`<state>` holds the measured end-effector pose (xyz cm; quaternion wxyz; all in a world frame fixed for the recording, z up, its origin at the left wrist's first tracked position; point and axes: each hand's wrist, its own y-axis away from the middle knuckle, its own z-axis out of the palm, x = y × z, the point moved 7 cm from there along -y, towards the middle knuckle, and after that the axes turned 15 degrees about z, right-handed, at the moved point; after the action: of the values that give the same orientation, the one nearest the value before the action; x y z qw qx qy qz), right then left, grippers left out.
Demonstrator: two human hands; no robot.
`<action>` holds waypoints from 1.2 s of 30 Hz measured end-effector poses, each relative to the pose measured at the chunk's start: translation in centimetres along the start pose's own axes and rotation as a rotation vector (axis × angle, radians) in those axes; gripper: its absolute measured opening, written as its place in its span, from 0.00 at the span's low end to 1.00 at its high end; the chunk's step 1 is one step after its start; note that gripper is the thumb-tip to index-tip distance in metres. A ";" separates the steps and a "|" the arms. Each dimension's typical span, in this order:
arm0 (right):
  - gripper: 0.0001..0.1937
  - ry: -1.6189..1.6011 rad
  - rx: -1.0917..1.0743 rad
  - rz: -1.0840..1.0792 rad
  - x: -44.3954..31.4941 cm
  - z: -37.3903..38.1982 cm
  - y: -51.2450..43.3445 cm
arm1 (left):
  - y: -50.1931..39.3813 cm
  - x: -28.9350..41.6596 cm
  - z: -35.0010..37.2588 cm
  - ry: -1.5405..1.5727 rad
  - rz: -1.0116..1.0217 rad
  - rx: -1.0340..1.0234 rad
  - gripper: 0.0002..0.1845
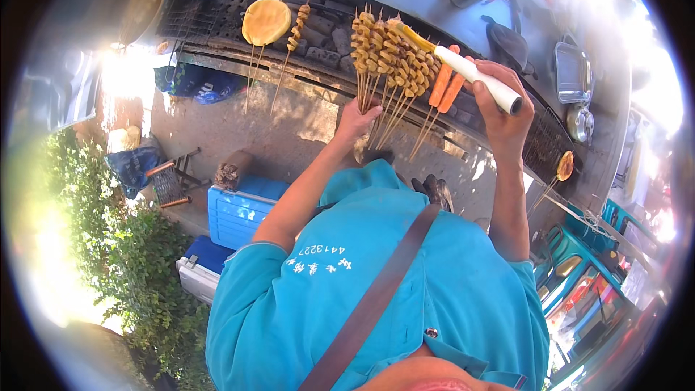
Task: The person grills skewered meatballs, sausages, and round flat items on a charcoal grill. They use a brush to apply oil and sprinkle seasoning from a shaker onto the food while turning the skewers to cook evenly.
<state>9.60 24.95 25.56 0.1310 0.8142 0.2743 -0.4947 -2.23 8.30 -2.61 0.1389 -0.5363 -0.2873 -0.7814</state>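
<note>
A bunch of skewers threaded with browned spiral-cut food (pixel 388 57) lies across a long charcoal grill (pixel 336 41). My left hand (pixel 358 122) grips several of the bamboo sticks (pixel 369 89) at the bunch's left, in front of the grill's near edge. In my right hand (pixel 507 95) is a basting brush with a white tube handle (pixel 478 79). Its yellowish head (pixel 415 38) reaches over the skewers at the right of the bunch and seems to touch them. Two orange-pink sausages on sticks (pixel 448 87) lie just right of the bunch, partly under the brush handle.
Left on the grill are a round flat bread (pixel 266 21) on two sticks and a single spiral skewer (pixel 298 27). A wire rack (pixel 193 8) covers the left end. Another skewered piece (pixel 565 165) lies far right. Behind stands a metal tray (pixel 573 73). Blue cool boxes (pixel 241 214) stand at my left.
</note>
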 end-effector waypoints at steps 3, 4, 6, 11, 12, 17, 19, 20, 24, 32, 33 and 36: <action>0.10 -0.050 0.020 0.056 0.5 -0.9 0.7 | -0.1 -0.6 0.2 -0.006 -0.010 0.002 0.13; 0.10 -0.044 0.030 0.059 0.7 -1.2 0.8 | -0.2 -0.5 0.2 -0.027 0.001 0.018 0.12; 0.10 -0.031 0.052 0.066 1.2 -1.7 1.0 | -0.2 -0.3 0.0 -0.071 0.022 0.047 0.11; 0.11 -0.055 0.048 0.063 1.1 -1.9 1.3 | -0.8 0.7 -0.1 -0.277 0.275 0.055 0.11; 0.11 -0.072 0.045 0.068 1.2 -1.8 1.3 | -0.9 1.1 0.1 -0.325 0.327 0.052 0.12; 0.10 -0.096 0.035 0.098 1.6 -1.7 1.6 | -0.8 0.8 0.0 -0.252 0.191 0.042 0.10; 0.10 -0.087 0.040 0.103 1.6 -1.8 1.6 | -0.8 0.7 -0.4 -0.186 0.167 0.041 0.10; 0.10 -0.076 0.043 0.105 1.5 -1.9 1.5 | -0.7 0.5 -0.5 -0.117 0.154 0.041 0.09; 0.11 -0.031 0.070 0.100 1.7 -2.2 1.6 | -0.4 1.5 -1.0 0.024 0.271 0.030 0.08; 0.11 -0.021 0.073 0.060 1.3 -2.4 1.5 | 1.4 0.5 -3.2 -0.099 0.171 -0.068 0.09; 0.11 -0.006 0.073 0.048 1.3 -2.4 1.4 | 1.3 0.5 -3.2 -0.112 0.151 -0.061 0.09; 0.11 -0.029 0.055 0.044 0.8 -2.0 1.2 | 1.3 0.6 -3.2 -0.141 0.153 0.011 0.09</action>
<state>12.09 25.18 25.78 0.1234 0.8160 0.2406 -0.5109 -4.19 5.39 -2.45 0.1805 -0.6097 -0.2587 -0.7271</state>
